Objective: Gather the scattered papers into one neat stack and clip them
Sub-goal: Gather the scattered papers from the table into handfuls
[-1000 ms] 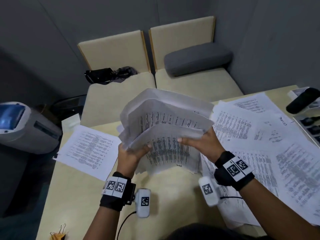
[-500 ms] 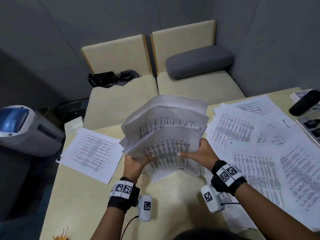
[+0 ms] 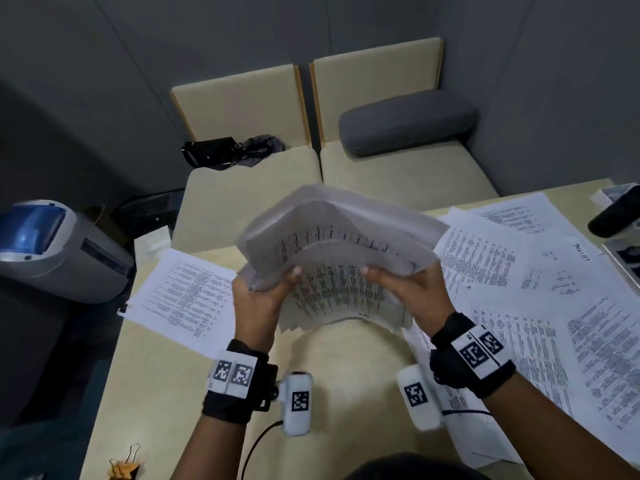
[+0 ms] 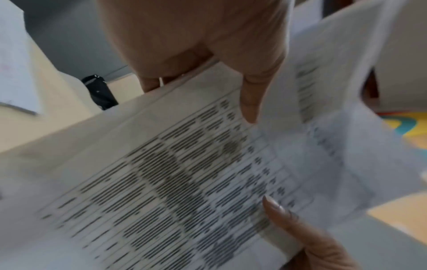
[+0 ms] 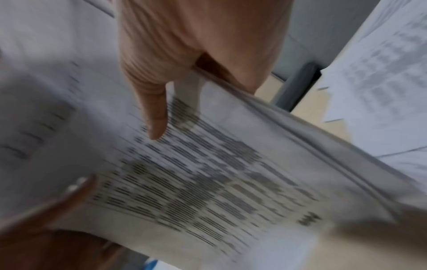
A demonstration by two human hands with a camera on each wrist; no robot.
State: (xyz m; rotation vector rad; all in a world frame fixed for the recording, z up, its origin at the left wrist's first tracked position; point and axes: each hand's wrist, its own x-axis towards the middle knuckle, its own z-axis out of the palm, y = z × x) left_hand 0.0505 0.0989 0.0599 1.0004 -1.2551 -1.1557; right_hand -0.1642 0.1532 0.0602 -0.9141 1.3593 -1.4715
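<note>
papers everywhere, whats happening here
A person is gathering printed sheets. The left hand and right hand grip a bent, uneven bundle of papers above the table. More loose sheets lie to the right, one sheet to the left. The binder clips sit unused.

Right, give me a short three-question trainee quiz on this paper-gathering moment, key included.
1. True or false: both the left hand and the right hand grip the paper bundle.
2. Where do the binder clips lie? A) on the bench seat B) at the table's near left corner C) on the bundle
3. Fill in: a single loose sheet lies to the ___ of the bundle.

Key: 1 true; 2 B; 3 left
</note>
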